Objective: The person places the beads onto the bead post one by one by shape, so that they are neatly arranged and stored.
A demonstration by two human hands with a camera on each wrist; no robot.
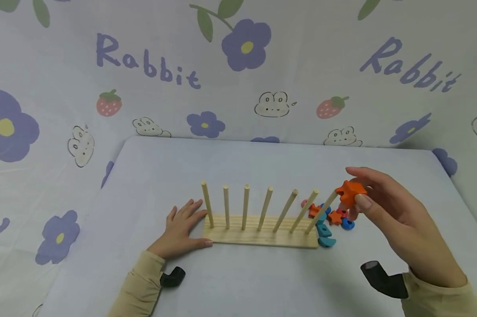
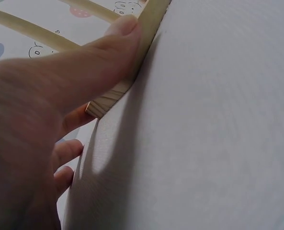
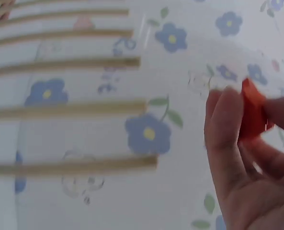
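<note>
A wooden peg board [image 1: 258,237] with several upright pegs lies on the white table. My left hand [image 1: 183,229] grips its left end, thumb along the front edge and index finger at the back corner. In the left wrist view the thumb [image 2: 98,60] presses on the board's edge [image 2: 110,98], and the other fingers spread beyond its end. Raised at the right, my right hand [image 1: 401,215] pinches an orange star-shaped bead [image 1: 351,193] between thumb and fingers. The bead overlaps the top of the rightmost peg [image 1: 321,211] in the head view. The right wrist view shows the bead [image 3: 253,112] partly covered by fingers.
Loose beads lie behind and beside the board's right end: an orange star [image 1: 335,217], a blue round bead [image 1: 347,224], a teal half-round piece [image 1: 326,242] and several others. A patterned cloth [image 1: 222,97] hangs behind the table.
</note>
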